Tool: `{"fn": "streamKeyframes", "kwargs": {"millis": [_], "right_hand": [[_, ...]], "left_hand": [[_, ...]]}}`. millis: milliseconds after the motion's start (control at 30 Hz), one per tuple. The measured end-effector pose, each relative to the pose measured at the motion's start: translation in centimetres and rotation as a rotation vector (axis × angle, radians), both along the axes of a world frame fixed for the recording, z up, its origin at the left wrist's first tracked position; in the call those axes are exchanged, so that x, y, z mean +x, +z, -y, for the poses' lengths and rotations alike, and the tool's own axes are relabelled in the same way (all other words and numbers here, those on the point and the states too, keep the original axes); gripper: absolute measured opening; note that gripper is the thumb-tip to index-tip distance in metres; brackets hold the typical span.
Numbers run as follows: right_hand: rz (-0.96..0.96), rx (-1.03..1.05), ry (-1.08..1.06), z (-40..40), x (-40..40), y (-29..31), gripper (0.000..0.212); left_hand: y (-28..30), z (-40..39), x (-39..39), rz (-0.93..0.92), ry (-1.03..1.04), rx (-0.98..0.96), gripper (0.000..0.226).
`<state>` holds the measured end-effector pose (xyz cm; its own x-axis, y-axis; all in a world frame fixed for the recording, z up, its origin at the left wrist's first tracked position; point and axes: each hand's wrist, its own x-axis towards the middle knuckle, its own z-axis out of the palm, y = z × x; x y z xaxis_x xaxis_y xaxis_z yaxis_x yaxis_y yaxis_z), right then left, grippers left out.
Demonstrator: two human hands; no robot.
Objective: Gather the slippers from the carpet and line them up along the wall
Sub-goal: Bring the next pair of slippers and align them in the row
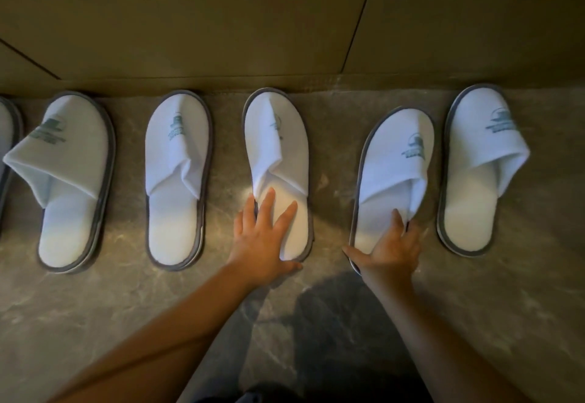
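Note:
Several white slippers with grey rims lie toes-to-wall in a row on the stone floor. My left hand lies on the heel of the middle slipper, fingers spread on the insole and thumb hooked around the heel rim. My right hand grips the heel of the tilted slipper from both sides. That one leans right and sits slightly further from the wall than its neighbours. Others lie untouched: one at far right, two on the left, and a sliver at the left edge.
The beige panelled wall runs across the top of the view. Grey-brown marbled floor stretches toward me below the row. My shadow falls on the floor between my forearms. No carpet is in view.

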<state>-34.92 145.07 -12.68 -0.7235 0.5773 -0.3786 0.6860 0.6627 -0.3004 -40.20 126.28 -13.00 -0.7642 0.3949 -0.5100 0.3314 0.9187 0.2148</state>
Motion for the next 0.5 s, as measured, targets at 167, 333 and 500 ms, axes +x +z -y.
{"fn": "streamKeyframes", "kwargs": {"millis": [167, 333, 500], "right_hand": [[-0.016, 0.004, 0.099, -1.0, -0.3, -0.2, 0.102], [-0.062, -0.065, 0.203, -1.6, -1.9, -0.2, 0.102], [-0.060, -0.044, 0.193, -0.7, -1.7, -0.4, 0.098]], "left_hand": [[0.0, 0.0, 0.0, 0.005, 0.009, -0.004, 0.097], [-0.1, 0.2, -0.1, 0.005, 0.005, -0.006, 0.098], [0.0, 0.2, -0.1, -0.004, -0.009, -0.027, 0.097]]}}
